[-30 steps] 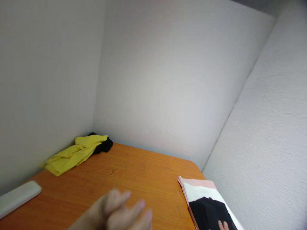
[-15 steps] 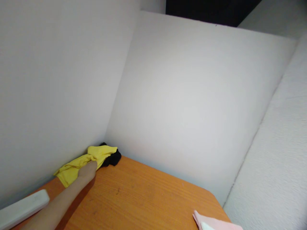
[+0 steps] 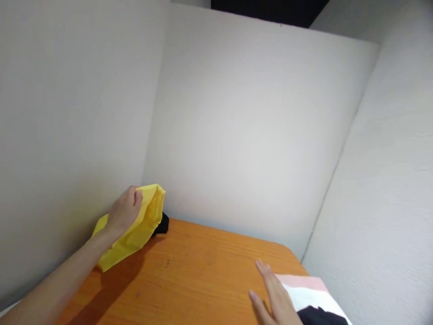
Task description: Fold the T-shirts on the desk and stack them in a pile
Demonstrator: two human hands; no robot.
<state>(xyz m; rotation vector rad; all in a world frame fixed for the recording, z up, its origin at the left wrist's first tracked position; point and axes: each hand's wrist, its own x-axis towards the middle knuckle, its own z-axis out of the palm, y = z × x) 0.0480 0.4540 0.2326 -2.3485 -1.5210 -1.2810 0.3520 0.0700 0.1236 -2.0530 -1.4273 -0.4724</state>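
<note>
My left hand (image 3: pixel 126 207) is closed on a piece of yellow cloth (image 3: pixel 135 234) and lifts it partly off the table at the left; what garment it is, I cannot tell. One edge of the cloth gapes toward the right like an opening. Behind it, a bit of black cloth (image 3: pixel 163 224) lies in the corner. My right hand (image 3: pixel 275 295) is at the lower right, fingers spread and holding nothing. Beside it is a stack of folded cloth, with pink (image 3: pixel 304 282), white (image 3: pixel 309 297) and black (image 3: pixel 321 316) parts showing.
The orange wooden table (image 3: pixel 203 271) meets a pale wall (image 3: pixel 253 135) at the back. Another wall (image 3: pixel 74 113) stands close on the left, and a third (image 3: pixel 389 180) on the right. A sliver of a white object (image 3: pixel 8 309) shows at the lower left edge.
The yellow cloth has been raised from the table by my left hand. My right hand has come into view at the lower right, and the view has shifted, showing more of the folded cloth.
</note>
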